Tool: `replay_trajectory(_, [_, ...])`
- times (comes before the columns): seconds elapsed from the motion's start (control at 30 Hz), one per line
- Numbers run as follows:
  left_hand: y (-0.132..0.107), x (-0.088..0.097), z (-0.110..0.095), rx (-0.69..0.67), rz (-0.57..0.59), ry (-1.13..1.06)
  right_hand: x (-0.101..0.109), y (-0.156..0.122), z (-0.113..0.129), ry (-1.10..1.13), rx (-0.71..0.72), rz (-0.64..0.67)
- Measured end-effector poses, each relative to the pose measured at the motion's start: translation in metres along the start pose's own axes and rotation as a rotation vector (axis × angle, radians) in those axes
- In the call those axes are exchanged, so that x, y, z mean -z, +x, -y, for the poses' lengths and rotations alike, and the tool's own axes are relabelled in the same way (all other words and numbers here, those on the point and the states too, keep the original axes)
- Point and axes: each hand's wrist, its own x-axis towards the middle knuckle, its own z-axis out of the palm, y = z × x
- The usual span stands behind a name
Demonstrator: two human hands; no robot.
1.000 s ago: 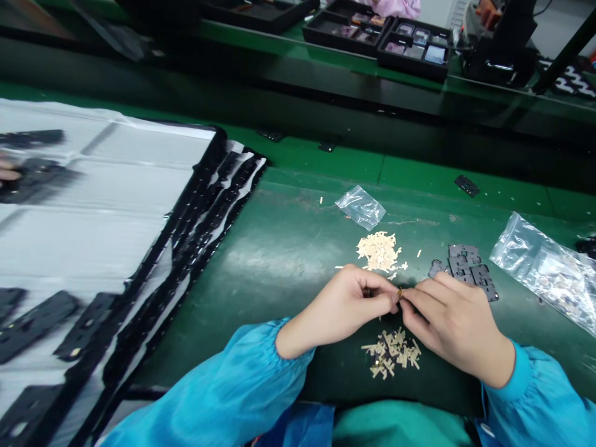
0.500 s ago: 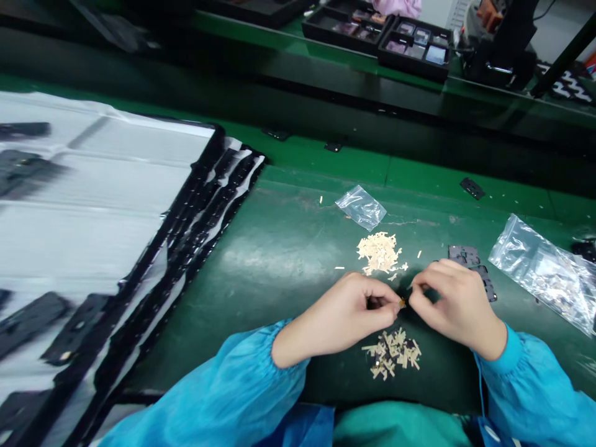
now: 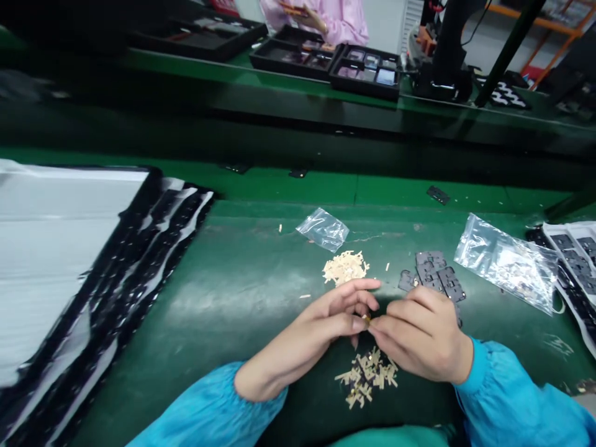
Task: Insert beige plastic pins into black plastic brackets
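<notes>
Between thumb and finger, my left hand (image 3: 316,326) pinches a small amber-gold piece (image 3: 366,319), its other fingers loosely extended. The fingertips of my right hand (image 3: 423,335) close together at that same piece; whether they hold a part of their own is hidden. Just below the hands lies a pile of small dark pieces with pale strips (image 3: 367,375). Beyond my left fingers is a heap of loose cream-coloured strips (image 3: 344,267). Several flat black plastic plates (image 3: 432,270) lie behind my right hand, which partly covers them.
A small clear bag (image 3: 323,230) lies behind the cream heap. At right are a larger clear bag of small parts (image 3: 516,267) and a white tray of black plates (image 3: 570,254). Stacked black-edged trays (image 3: 153,248) stand left. Across the bench a person in pink (image 3: 342,25) works near black boxes (image 3: 365,77).
My right fingertips have come onto the small piece at my left fingertips, and my left fingers have spread. The camera view has shifted to the right and upward.
</notes>
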Motion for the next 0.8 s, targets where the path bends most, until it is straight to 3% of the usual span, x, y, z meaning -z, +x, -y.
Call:
replay_trajectory(0.13, [-0.001, -0.006, 0.002, 0.065, 0.060, -0.133, 0.002, -0.002, -0.002, 0.097, -0.013, -0.003])
replay_trajectory(0.23, [0.000, -0.010, 0.005, 0.042, 0.066, -0.145, -0.002, -0.004, -0.004, 0.282, -0.201, -0.046])
replay_trajectory(0.37, [-0.002, -0.021, 0.005, -0.189, -0.167, 0.300, -0.006, -0.005, -0.006, 0.575, -0.641, -0.068])
replay_trajectory(0.47, [-0.004, -0.031, 0.001, -0.390, -0.296, 0.586, -0.004, -0.005, -0.007, 0.671, -0.811, -0.016])
replay_trajectory(0.6, [-0.007, -0.036, -0.005, -0.485, -0.311, 0.728, -0.003, -0.006, -0.007, 0.711, -0.887, 0.021])
replay_trajectory(0.8, [-0.007, -0.032, -0.008, -0.442, -0.298, 0.754, -0.009, -0.012, -0.012, 0.668, -0.901, -0.005])
